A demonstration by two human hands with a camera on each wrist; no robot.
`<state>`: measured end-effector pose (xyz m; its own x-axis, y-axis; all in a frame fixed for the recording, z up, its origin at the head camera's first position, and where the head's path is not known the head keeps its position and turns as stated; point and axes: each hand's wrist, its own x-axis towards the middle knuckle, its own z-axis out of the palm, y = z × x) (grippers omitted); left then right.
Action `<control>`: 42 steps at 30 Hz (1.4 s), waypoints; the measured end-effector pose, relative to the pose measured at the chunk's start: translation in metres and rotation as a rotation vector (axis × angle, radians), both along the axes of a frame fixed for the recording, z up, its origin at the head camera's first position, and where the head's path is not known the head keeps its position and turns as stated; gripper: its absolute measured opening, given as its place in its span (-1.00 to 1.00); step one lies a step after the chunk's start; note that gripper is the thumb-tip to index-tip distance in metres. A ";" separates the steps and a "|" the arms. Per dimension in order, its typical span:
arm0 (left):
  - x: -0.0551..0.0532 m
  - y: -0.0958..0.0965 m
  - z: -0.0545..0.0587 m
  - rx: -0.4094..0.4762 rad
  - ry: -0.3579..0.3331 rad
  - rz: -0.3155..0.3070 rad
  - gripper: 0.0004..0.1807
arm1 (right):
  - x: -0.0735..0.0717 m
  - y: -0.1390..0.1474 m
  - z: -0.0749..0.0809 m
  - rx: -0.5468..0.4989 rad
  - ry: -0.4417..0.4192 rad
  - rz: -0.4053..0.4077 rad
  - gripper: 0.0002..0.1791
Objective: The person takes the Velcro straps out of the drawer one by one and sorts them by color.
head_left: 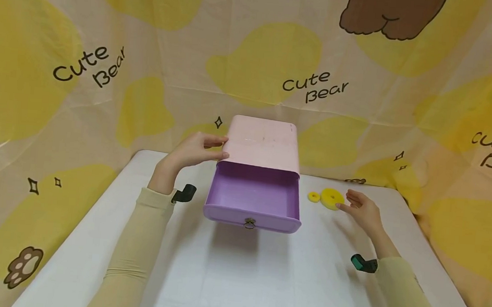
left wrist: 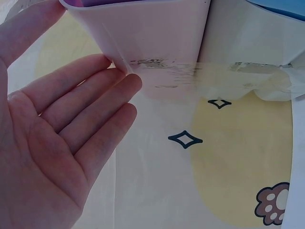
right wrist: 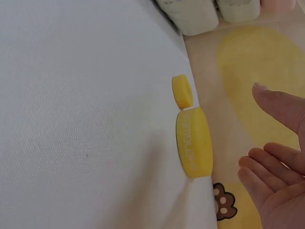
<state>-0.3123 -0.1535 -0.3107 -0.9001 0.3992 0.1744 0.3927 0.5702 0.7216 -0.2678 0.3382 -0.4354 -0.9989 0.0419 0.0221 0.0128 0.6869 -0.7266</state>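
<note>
A pale pink drawer box (head_left: 262,142) stands mid-table, its purple drawer (head_left: 251,216) pulled out towards me. The drawer has a small metal ring handle (head_left: 249,222), and no objects show inside. My left hand (head_left: 196,150) is at the box's left side, fingertips right at its edge. In the left wrist view the fingers of the left hand (left wrist: 71,124) are extended beside the pink wall. To the right lie a large yellow disc (head_left: 331,199) and a small yellow disc (head_left: 314,197), both with centre holes. My right hand (head_left: 364,212), fingers loosely spread and holding nothing, hovers beside the large disc.
The white table (head_left: 236,283) meets a printed cloth backdrop (head_left: 254,53) at its back and sides. Pale containers (right wrist: 193,14) appear at the top of the right wrist view. A black camera mount (head_left: 185,193) sits on each wrist.
</note>
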 end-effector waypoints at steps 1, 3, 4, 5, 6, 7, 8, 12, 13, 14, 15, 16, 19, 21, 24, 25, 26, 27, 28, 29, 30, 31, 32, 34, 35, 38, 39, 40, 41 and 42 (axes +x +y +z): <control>0.000 0.000 0.000 0.000 0.000 0.001 -0.28 | 0.002 -0.001 0.002 -0.002 0.009 0.002 -0.12; 0.000 0.000 0.000 0.001 0.001 0.002 -0.29 | 0.005 -0.002 0.006 -0.011 0.028 0.010 -0.13; 0.000 0.000 0.001 0.000 0.002 0.003 -0.29 | 0.007 -0.003 0.008 -0.019 0.040 0.016 -0.13; 0.000 0.000 0.001 0.000 0.004 0.002 -0.29 | 0.009 -0.004 0.010 -0.023 0.052 0.022 -0.14; 0.000 0.000 0.001 0.002 0.005 0.001 -0.29 | 0.011 -0.005 0.011 -0.025 0.065 0.027 -0.15; 0.000 0.000 0.001 0.002 0.007 0.001 -0.29 | 0.013 -0.007 0.013 -0.026 0.078 0.031 -0.16; 0.000 0.000 0.001 0.001 0.010 0.000 -0.30 | 0.015 -0.008 0.015 -0.027 0.090 0.036 -0.17; 0.000 0.000 0.000 -0.001 0.016 -0.001 -0.30 | 0.026 -0.018 0.026 -0.027 0.122 0.054 -0.21; 0.000 -0.001 0.000 0.000 0.015 -0.001 -0.30 | 0.029 -0.020 0.029 -0.029 0.126 0.059 -0.21; 0.000 -0.001 0.000 0.001 0.014 0.000 -0.30 | 0.032 -0.023 0.033 -0.033 0.128 0.063 -0.22; 0.000 -0.001 0.000 0.006 0.009 0.000 -0.29 | 0.035 -0.025 0.036 -0.034 0.132 0.068 -0.23; 0.001 -0.001 0.000 0.011 0.004 -0.001 -0.29 | 0.038 -0.028 0.039 -0.033 0.136 0.073 -0.24; 0.001 -0.001 0.000 0.025 -0.008 -0.005 -0.28 | 0.046 -0.033 0.046 -0.029 0.153 0.093 -0.27; 0.001 -0.001 0.000 0.034 -0.016 -0.009 -0.27 | 0.050 -0.036 0.050 -0.026 0.169 0.110 -0.29; 0.001 -0.001 0.000 0.041 -0.017 -0.010 -0.27 | 0.056 -0.041 0.054 -0.031 0.188 0.128 -0.32; 0.001 -0.001 0.000 0.042 -0.016 -0.010 -0.27 | 0.058 -0.042 0.055 -0.035 0.192 0.133 -0.33; 0.002 -0.001 0.000 0.042 -0.017 -0.009 -0.27 | 0.060 -0.044 0.056 -0.036 0.194 0.137 -0.34; 0.002 0.000 0.000 0.041 -0.016 -0.008 -0.27 | 0.061 -0.045 0.057 -0.036 0.197 0.141 -0.35; 0.002 0.000 0.000 0.041 -0.016 -0.008 -0.27 | 0.063 -0.046 0.058 -0.038 0.198 0.145 -0.37; 0.002 -0.001 0.000 0.040 -0.015 -0.007 -0.27 | 0.065 -0.048 0.059 -0.041 0.202 0.150 -0.38; 0.002 -0.001 0.000 0.039 -0.015 -0.007 -0.27 | 0.067 -0.049 0.060 -0.047 0.205 0.156 -0.39; 0.002 -0.001 0.000 0.039 -0.016 -0.006 -0.27 | 0.068 -0.051 0.061 -0.054 0.208 0.161 -0.40; 0.002 -0.001 -0.001 0.039 -0.017 -0.005 -0.27 | 0.070 -0.052 0.062 -0.062 0.215 0.166 -0.40; 0.001 -0.001 -0.001 0.038 -0.018 -0.006 -0.27 | 0.073 -0.055 0.065 -0.084 0.232 0.174 -0.43; 0.001 -0.001 -0.001 0.037 -0.018 -0.005 -0.27 | 0.075 -0.057 0.066 -0.095 0.243 0.178 -0.44; 0.001 -0.001 -0.001 0.032 -0.016 -0.004 -0.27 | 0.080 -0.061 0.070 -0.116 0.280 0.187 -0.48; 0.000 -0.001 -0.001 0.031 -0.015 -0.003 -0.27 | 0.081 -0.063 0.072 -0.121 0.291 0.191 -0.49; 0.000 -0.001 -0.001 0.032 -0.014 -0.003 -0.28 | 0.083 -0.065 0.074 -0.125 0.301 0.197 -0.50; 0.000 -0.001 -0.001 0.031 -0.011 0.000 -0.28 | 0.085 -0.067 0.076 -0.127 0.309 0.206 -0.51; 0.000 -0.001 -0.001 0.029 -0.010 0.001 -0.28 | 0.087 -0.069 0.078 -0.138 0.315 0.217 -0.51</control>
